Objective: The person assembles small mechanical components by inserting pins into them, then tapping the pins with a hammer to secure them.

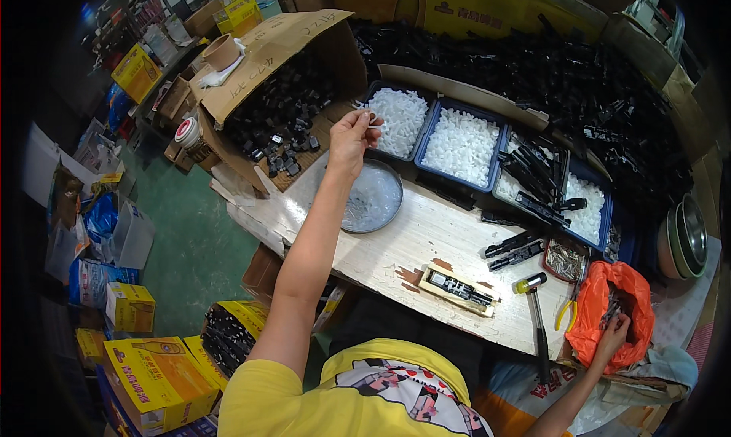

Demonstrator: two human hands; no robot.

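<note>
My left hand (352, 141) is raised above the round metal pan (373, 197), beside a bin of small white plastic parts (397, 121). Its fingertips are pinched together on something too small to make out. My right hand (614, 335) reaches into an orange plastic bag (585, 315) that holds small metal parts (611, 307). Those fingers are curled together at the parts, and what they grip cannot be made out. In front of me, a black and metal assembly (460, 288) lies in a pale wooden fixture (434, 287) on the white bench (381, 256).
A hammer (539, 323) and yellow-handled pliers (565, 315) lie near the bag. Blue bins of white parts (461, 144) line the back, before a heap of black pieces (487, 64). An open cardboard box (263, 45) holds dark blocks. Metal bowls (691, 231) stand at right.
</note>
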